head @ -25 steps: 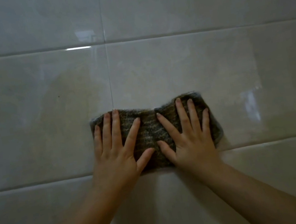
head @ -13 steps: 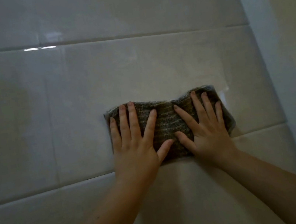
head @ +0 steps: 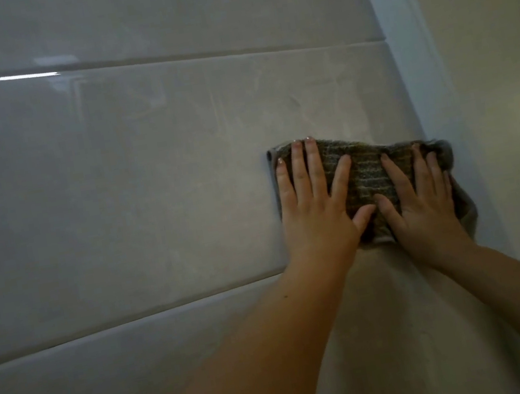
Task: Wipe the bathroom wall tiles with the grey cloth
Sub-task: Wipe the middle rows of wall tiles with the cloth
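Pressing with both palms, the person pins the cloth (head: 367, 173) flat against the tile (head: 149, 197). That seems the sensible way to wipe a vertical face: the fabric has nothing to rest on, so only the push of the hands holds it up and gives it bite on the glaze. The left hand (head: 318, 218) lies open on the cloth's left end, fingers straight and fanned, tips reaching its upper edge. The right hand (head: 423, 205) lies open on the right end likewise, fingers spread, thumb angled inward. The two thumbs nearly meet over the cloth's lower middle. Neither hand pinches or curls round the fabric. Spread fingers likely share the pressure over a wider strip.

The cloth sits under and between the hands, its ribbed middle showing in the gap. Its lower edge lies near the grout line (head: 135, 318). Its right end bunches up beyond the right hand's little finger, at the white trim (head: 403, 37) in the corner; whether it touches the trim I cannot tell. I judge the stroke to be at the right limit of this row.
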A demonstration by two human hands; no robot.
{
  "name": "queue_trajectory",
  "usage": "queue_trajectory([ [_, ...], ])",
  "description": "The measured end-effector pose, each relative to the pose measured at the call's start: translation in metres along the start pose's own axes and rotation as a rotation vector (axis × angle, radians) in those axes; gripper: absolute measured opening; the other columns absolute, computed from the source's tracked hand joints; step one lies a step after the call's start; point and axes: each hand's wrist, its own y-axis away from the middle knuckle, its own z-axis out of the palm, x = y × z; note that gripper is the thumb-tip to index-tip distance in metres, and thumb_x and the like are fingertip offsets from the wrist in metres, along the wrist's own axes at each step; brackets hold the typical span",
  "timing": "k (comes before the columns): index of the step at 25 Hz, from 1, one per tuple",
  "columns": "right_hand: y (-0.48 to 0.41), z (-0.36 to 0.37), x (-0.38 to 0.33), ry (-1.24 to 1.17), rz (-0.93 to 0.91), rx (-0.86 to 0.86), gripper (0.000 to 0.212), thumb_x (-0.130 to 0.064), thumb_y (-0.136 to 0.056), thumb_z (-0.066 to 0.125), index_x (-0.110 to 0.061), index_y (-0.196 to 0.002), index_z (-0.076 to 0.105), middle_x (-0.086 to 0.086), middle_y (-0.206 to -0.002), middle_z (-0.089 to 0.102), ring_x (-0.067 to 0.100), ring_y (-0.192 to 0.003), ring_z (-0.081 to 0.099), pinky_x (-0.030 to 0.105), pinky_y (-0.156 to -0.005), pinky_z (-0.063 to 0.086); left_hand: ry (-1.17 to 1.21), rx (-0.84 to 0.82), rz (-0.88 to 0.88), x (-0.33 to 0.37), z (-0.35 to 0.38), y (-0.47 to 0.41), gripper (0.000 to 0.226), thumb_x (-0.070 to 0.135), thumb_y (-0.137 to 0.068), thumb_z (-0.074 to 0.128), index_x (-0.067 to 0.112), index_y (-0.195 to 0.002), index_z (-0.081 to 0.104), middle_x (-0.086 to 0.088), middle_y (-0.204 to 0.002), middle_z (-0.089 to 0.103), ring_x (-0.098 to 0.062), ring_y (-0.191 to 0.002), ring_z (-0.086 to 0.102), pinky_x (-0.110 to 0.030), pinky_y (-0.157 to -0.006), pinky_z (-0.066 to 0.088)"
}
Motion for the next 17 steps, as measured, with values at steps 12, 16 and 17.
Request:
queue_trajectory([
  [12, 0.069, 0.037, -0.16, -0.01, -0.01, 0.132, 0.069, -0.056, -0.09, 0.03, -0.023, -0.151, 0.022, 0.029, -0.157, 0.013, 0.049, -0.144, 0.009, 0.074, -0.109, 0.008, -0.092, 0.168, 0.054, -0.151, -0.009, 0.092, 0.075, 0.071, -0.092, 0.027, 0.032, -0.156, 0.022, -0.015, -0.166, 0.005, -0.033, -0.153, 0.002, -0.052, -0.122, 0.001],
  [16, 0.091, 0.042, -0.232, 0.0, -0.114, 0.094, 0.071, -0.055, -0.09, 0.033, -0.021, -0.152, 0.026, 0.028, -0.158, 0.013, 0.048, -0.145, 0.008, 0.073, -0.11, 0.008, -0.14, 0.124, -0.01, -0.219, -0.021, 0.145, 0.076, 0.072, -0.092, 0.026, 0.032, -0.157, 0.021, -0.015, -0.166, 0.008, -0.032, -0.153, 0.004, -0.053, -0.122, 0.004],
  [17, 0.099, 0.043, -0.252, 0.01, -0.147, 0.082, 0.071, -0.055, -0.091, 0.033, -0.02, -0.152, 0.027, 0.028, -0.158, 0.014, 0.048, -0.145, 0.01, 0.072, -0.11, 0.008, -0.147, 0.112, -0.034, -0.233, -0.025, 0.158, 0.076, 0.073, -0.093, 0.025, 0.033, -0.157, 0.02, -0.014, -0.166, 0.007, -0.032, -0.153, 0.004, -0.053, -0.122, 0.004],
])
